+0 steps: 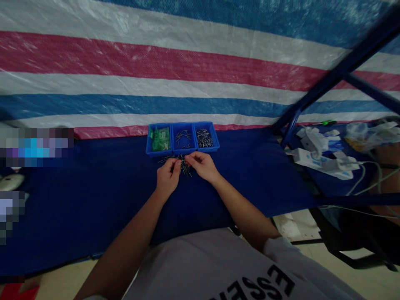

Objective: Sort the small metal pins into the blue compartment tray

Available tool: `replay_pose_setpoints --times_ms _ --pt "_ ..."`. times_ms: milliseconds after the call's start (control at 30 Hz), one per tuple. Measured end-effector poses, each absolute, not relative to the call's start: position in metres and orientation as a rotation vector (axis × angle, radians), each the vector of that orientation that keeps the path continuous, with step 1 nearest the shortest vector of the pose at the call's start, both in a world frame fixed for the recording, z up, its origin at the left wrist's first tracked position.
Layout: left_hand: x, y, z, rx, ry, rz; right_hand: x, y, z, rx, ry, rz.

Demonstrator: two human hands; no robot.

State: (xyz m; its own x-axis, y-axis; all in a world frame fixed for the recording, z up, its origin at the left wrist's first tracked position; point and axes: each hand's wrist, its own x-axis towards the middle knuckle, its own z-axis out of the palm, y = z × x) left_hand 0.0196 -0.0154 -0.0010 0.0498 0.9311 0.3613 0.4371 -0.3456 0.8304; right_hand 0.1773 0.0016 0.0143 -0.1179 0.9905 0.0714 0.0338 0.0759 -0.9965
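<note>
On the blue table surface, just in front of the bins, lies a loose pile of small thin dark metal pieces [186, 170]. Over its left side, my left hand [167, 177] is closed in a pinch, thumb against forefinger. My right hand [203, 166] pinches likewise at the pile's right side, its fingertips close to the left ones. What lies between the fingertips is too small to name. Behind the hands stand three joined blue bins: the left bin [150, 148] holds green packets, the middle bin [176, 148] a few thin metal pieces, the right bin [215, 146] many more.
A striped plastic sheet [187, 62] hangs behind the blue table [93, 196]. To the right, a dark blue metal frame [312, 91] rises beside a white power strip [325, 162] with cables and plastic bags. Blurred-out items stand at the left edge.
</note>
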Motion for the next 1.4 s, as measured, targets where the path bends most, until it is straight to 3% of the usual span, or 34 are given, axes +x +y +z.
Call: replay_pose_setpoints --times_ms 1400 --pt "0.0196 -0.0153 -0.0009 1.811 1.384 1.257 0.1777 0.0008 0.0158 -1.154 -1.403 1.175"
